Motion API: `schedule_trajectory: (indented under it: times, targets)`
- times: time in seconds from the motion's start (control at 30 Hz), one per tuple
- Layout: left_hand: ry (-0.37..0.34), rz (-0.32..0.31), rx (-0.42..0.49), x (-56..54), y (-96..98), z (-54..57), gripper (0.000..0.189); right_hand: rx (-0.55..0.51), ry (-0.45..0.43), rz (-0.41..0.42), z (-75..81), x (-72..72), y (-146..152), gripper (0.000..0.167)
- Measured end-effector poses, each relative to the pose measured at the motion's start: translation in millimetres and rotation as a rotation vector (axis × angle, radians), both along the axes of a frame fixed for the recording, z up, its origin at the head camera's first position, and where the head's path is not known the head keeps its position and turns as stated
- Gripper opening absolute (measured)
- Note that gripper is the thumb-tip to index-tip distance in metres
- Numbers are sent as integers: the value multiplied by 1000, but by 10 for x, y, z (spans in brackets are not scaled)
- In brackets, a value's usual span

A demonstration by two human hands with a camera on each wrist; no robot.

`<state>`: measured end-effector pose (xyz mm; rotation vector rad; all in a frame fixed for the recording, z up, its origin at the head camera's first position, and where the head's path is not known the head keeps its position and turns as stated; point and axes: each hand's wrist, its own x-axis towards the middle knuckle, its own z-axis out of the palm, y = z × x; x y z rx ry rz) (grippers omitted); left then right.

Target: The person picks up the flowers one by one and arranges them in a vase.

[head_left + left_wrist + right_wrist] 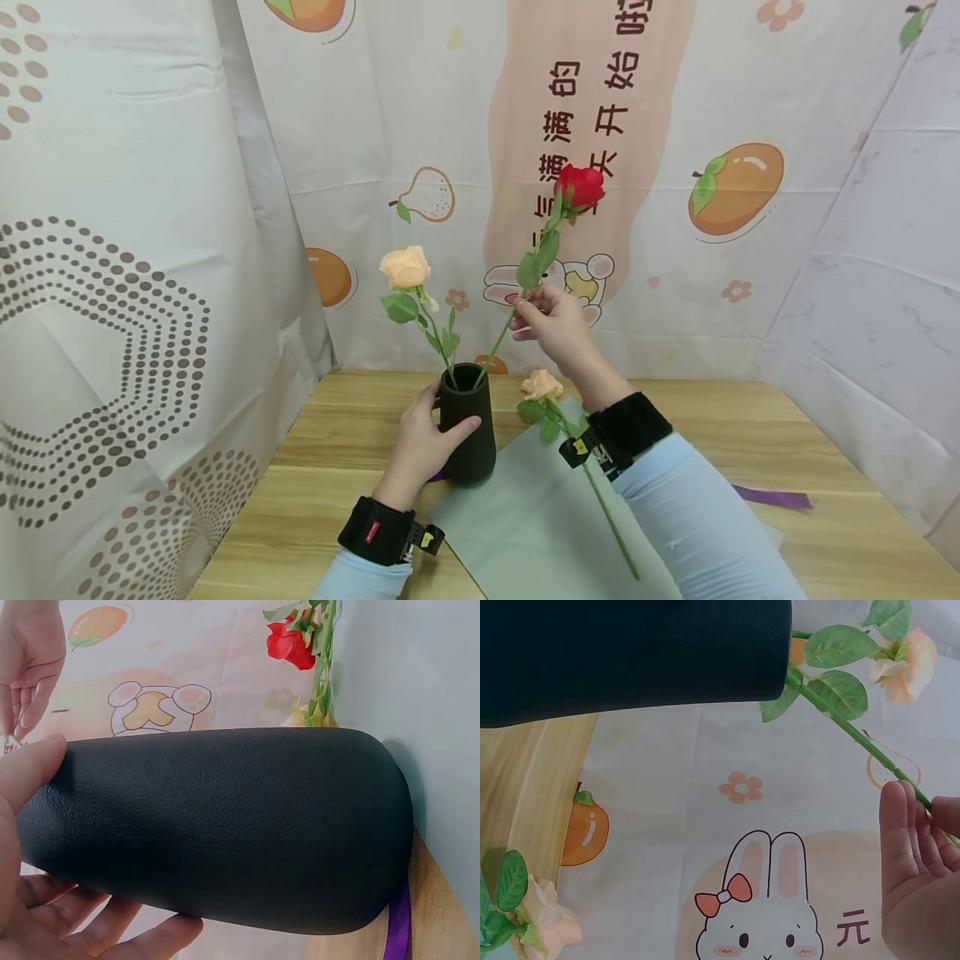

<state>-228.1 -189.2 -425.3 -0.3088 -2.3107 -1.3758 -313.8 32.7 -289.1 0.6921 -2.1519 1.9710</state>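
Observation:
My left hand (422, 442) grips a black vase (467, 442) from its left side, thumb across the front and fingers round the back. In the left wrist view the vase (225, 832) stretches sideways between thumb and fingers. A peach rose (405, 268) stands in the vase, leaning left. My right hand (553, 323) pinches the green stem of a red rose (580, 188) above the vase; the stem's lower end is inside the mouth, its tip hidden. In the right wrist view that stem (855, 731) slants from the rim up to the thumb and fingers of my right hand (922, 862).
Another peach rose (542, 385) lies on grey-green wrapping paper (525, 508) over the wooden table (300, 467). A second red rose (291, 645) shows beyond the vase in the left wrist view. Purple ribbon (772, 497) lies at right. A printed curtain (420, 100) hangs behind.

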Motion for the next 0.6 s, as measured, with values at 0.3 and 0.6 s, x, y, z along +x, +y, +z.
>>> schedule_trajectory:
  times: [0.3, 0.6]
  targets:
    - [-2, 0, -2, -1, 2, -2, 72, 25, 11, 10, -34, 19, -22, 16]
    - [-8, 4, -4, 1, -2, -2, 73, 52, 42, 26, -46, 46, -99, 20]
